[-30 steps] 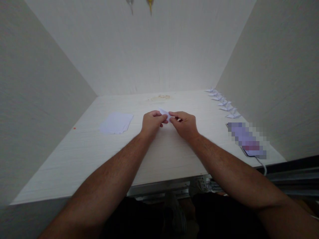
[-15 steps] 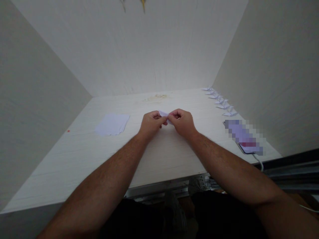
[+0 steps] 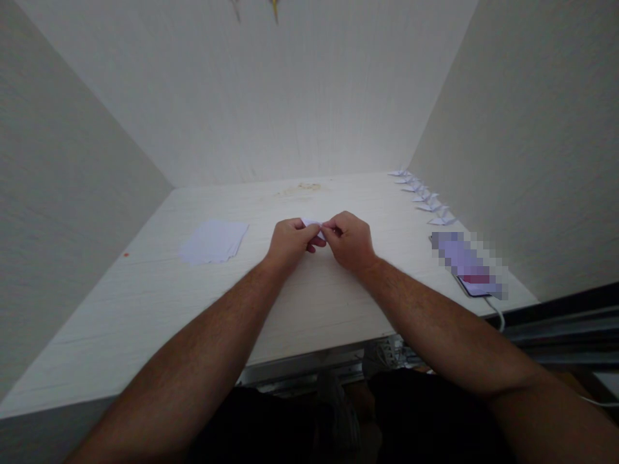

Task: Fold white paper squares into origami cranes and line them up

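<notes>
folded paper (image 3: 309, 222) | white (partly hidden) | between left grip (image 3: 290, 240) and right grip (image 3: 351, 238)

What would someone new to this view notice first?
Probably the left hand and right hand, pinching a small folded paper over the middle of the table. Next, the row of paper figures along the right wall, then the paper stack at left.

A booth-like desk space is seen: a pale tabletop (image 3: 314, 309) is enclosed on three sides by plain panels (image 3: 290, 96); the wider building cannot be identified.
</notes>
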The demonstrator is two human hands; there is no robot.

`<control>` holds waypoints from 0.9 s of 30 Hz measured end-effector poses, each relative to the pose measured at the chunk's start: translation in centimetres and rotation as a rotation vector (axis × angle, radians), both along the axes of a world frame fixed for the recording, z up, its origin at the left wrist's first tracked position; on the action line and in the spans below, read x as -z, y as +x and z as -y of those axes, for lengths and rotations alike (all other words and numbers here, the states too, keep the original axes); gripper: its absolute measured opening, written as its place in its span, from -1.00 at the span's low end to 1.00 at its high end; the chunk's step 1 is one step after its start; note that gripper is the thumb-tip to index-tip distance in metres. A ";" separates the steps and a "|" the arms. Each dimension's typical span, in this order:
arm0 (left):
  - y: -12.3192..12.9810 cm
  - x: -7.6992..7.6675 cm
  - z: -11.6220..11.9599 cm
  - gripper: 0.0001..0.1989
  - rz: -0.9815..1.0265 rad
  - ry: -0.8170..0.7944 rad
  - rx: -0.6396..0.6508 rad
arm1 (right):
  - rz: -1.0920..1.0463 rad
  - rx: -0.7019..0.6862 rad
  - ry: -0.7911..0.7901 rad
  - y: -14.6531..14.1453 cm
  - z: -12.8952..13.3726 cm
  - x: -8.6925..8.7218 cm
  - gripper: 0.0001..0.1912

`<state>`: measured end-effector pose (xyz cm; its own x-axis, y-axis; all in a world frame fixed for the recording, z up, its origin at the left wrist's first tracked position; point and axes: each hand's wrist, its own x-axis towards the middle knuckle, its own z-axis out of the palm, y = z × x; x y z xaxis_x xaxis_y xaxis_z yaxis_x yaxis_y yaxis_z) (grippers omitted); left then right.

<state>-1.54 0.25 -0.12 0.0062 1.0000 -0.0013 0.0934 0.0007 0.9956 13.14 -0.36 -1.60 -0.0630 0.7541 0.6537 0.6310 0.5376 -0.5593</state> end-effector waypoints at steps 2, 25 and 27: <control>0.0 0.1 -0.1 -0.86 0.030 -0.016 -0.011 | 0.045 -0.010 0.031 0.0 -0.1 0.1 -0.79; -0.1 -0.7 0.1 -0.83 0.254 -0.149 -0.009 | 0.102 -0.100 0.052 0.2 -0.2 0.5 -0.69; -0.1 -0.7 0.1 -0.82 0.260 -0.145 -0.002 | 0.110 -0.093 0.047 0.2 -0.2 0.5 -0.69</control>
